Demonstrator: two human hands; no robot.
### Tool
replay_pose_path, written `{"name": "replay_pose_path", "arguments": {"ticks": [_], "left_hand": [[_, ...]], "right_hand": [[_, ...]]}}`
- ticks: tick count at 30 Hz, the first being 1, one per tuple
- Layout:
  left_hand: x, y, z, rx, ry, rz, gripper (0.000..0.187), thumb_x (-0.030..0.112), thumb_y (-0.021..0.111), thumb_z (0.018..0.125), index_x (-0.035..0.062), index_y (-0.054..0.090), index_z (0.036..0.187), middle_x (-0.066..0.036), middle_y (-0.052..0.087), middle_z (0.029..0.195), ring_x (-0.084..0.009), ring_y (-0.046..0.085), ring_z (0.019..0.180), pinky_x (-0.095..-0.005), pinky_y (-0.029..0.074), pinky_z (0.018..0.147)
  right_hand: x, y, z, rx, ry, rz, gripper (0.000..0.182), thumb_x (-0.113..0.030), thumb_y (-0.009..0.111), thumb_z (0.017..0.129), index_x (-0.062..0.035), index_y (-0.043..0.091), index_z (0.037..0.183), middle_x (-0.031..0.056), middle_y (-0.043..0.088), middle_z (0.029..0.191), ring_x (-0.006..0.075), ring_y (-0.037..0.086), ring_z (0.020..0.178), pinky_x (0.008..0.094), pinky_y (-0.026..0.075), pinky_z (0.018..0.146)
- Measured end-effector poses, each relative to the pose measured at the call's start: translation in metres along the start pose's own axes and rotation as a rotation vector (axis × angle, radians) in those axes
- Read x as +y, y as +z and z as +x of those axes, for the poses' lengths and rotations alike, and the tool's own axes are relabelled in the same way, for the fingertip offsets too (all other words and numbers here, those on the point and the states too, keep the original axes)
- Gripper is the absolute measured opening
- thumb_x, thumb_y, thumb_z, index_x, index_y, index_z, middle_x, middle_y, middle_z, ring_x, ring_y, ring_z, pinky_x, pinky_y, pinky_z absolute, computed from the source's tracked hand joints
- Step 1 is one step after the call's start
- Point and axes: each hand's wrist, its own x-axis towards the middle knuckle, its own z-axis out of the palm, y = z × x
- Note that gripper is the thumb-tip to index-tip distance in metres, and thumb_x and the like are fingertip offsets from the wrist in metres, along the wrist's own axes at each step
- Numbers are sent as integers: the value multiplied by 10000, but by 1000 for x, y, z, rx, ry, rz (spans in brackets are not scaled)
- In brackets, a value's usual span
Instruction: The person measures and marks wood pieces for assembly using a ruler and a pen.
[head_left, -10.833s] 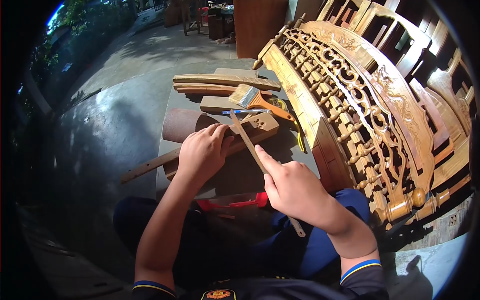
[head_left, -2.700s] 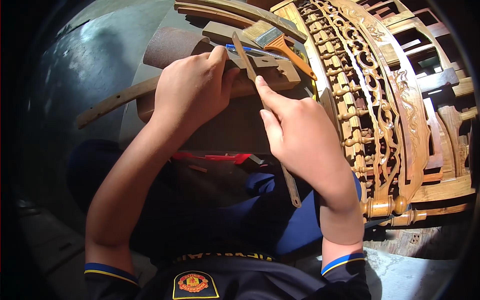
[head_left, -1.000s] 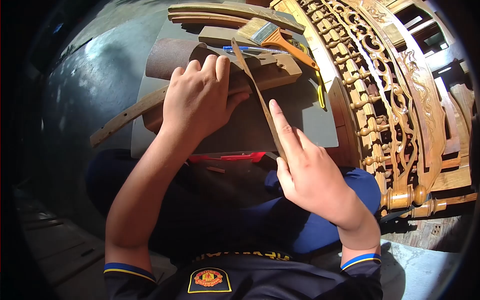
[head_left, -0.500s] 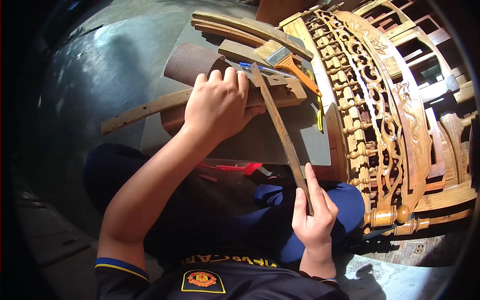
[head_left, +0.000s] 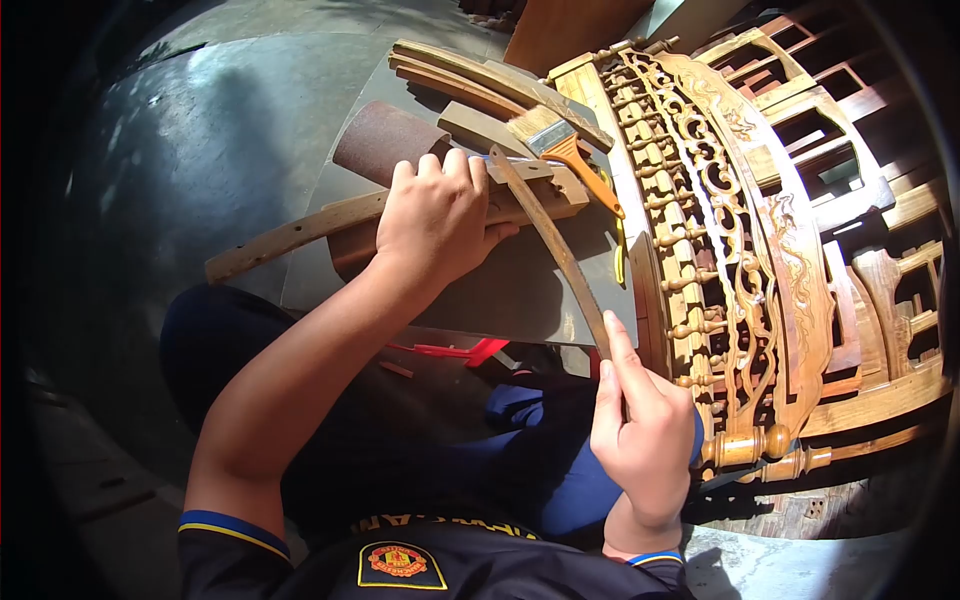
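Note:
My left hand is wrapped round a curved wooden piece that has small holes along it and a thicker block at its right end. Between the fingers and thumb of my right hand is the lower end of a long, narrow, brownish file. The file slants up and left, its upper part lying across the wooden piece just right of my left hand. A brown sandpaper roll lies on the grey board behind my left hand.
Curved wooden strips lie at the board's far edge. A brush with an orange handle and a yellow item rest at its right. Carved wooden furniture stands at the right. A red object is below the board.
My right hand has moved slightly up with the file, whose tip has shifted a little left. My left hand still grips the wooden piece. The whole view has shifted slightly.

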Motion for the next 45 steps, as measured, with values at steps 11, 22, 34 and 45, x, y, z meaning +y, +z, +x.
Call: {"name": "replay_pose_path", "arguments": {"ticks": [11, 22, 34, 45], "left_hand": [[0, -7, 1, -62, -12, -20, 663, 670, 775, 822, 61, 657, 1057, -62, 636, 981, -235, 650, 909, -401, 475, 783], [0, -4, -4, 9, 30, -24, 647, 665, 788, 809, 68, 650, 1018, -59, 617, 933, -237, 640, 869, -397, 462, 760], [0, -5, -3, -28, 12, -38, 664, 679, 754, 840, 51, 634, 1018, -69, 616, 960, -241, 641, 886, -409, 467, 780], [13, -5, -9, 44, 129, -10, 638, 669, 780, 810, 66, 655, 977, -48, 633, 910, -221, 648, 839, -385, 472, 739]], "right_hand": [[34, 21, -6, 26, -123, 32, 497, 5, 686, 964, -30, 650, 1458, 146, 602, 634, 319, 611, 521, 418, 487, 535], [19, 10, 13, -28, -75, 37, 494, 6, 660, 972, -42, 647, 1463, 190, 632, 668, 354, 647, 552, 439, 479, 543], [21, -7, 25, -67, -73, 34, 500, 12, 670, 955, -60, 663, 1449, 203, 652, 690, 346, 639, 552, 429, 480, 559], [26, 43, 53, 6, -128, 13, 447, -32, 670, 1002, -50, 656, 1448, 202, 619, 667, 358, 602, 532, 450, 460, 549]]}}
